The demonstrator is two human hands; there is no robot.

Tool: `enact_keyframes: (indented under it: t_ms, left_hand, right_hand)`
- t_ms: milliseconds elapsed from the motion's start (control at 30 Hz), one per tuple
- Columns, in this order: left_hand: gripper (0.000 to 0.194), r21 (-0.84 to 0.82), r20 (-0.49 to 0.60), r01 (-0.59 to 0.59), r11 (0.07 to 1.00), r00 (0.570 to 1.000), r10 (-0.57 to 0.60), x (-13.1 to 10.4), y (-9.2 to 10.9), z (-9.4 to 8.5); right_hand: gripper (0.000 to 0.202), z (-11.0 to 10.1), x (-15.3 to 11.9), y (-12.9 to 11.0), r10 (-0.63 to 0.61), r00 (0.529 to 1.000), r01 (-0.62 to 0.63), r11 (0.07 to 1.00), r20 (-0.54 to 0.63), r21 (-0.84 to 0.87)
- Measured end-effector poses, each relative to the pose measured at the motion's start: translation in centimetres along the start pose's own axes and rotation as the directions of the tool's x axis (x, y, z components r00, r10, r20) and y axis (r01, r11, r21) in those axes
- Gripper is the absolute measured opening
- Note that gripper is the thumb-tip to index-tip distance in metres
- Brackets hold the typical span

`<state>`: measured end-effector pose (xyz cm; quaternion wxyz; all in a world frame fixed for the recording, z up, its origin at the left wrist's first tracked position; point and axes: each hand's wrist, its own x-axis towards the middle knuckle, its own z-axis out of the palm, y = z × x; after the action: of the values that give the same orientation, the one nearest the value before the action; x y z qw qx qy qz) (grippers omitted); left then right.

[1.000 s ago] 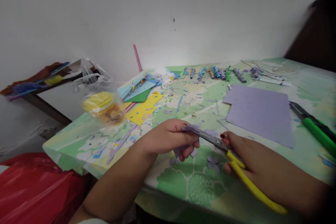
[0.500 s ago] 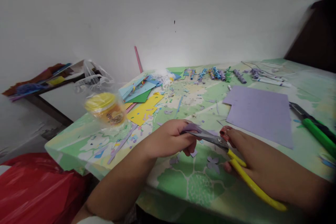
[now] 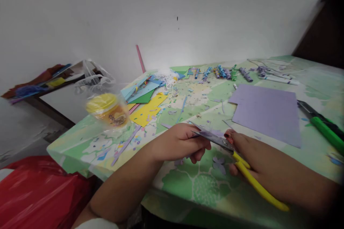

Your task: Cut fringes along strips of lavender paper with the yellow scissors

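My right hand (image 3: 249, 154) is wrapped round the yellow-handled scissors (image 3: 258, 189), whose blades point left and stand apart. Close to their tips, my left hand (image 3: 185, 141) is closed with its fingertips round a small piece of purple paper (image 3: 212, 133), mostly hidden by the blades and fingers. The blades lie against or just beside this paper; I cannot tell which. Below the hands, a purple butterfly-shaped cutout (image 3: 219, 165) rests on the flowered tablecloth (image 3: 205, 189). A large purple sheet (image 3: 266, 114) with a notched corner lies beyond my right hand.
At right lies a green-handled cutter (image 3: 326, 132). Curled paper rolls (image 3: 221, 72) line the back. Yellow paper (image 3: 149, 111), other coloured sheets and white string (image 3: 166, 77) lie left of centre. A bagged yellow-lidded tub (image 3: 107, 111) and a red bag (image 3: 43, 193) are at left.
The scissor blades have opened wider and shifted slightly right. My left hand has moved a little right, and the purple paper between its fingers has turned. The view has tilted slightly.
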<state>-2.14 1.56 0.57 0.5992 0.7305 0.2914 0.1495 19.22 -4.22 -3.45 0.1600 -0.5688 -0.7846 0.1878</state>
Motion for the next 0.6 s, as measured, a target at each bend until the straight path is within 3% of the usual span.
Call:
enact_keyframes:
  t_ms: [300, 433, 600]
  left_hand:
    - [0.02, -0.021, -0.087, 0.016, 1.0, 0.996, -0.018, -0.15, -0.03, -0.03]
    - [0.018, -0.059, -0.084, 0.031, 0.998, 0.996, -0.036, -0.05, -0.01, 0.16]
    - [0.015, -0.093, -0.082, 0.025, 0.995, 0.996, -0.032, -0.13, -0.03, 0.23]
  right_hand:
    - [0.045, -0.07, -0.33, 0.22, -0.006, 0.999, 0.002, 0.997, -0.054, -0.074]
    - [0.042, -0.09, -0.29, -0.12, -0.001, 1.0, 0.0, 1.0, -0.023, -0.032]
    - [0.042, 0.2, -0.22, 0.24, -0.031, 0.997, 0.026, 0.997, -0.073, -0.074]
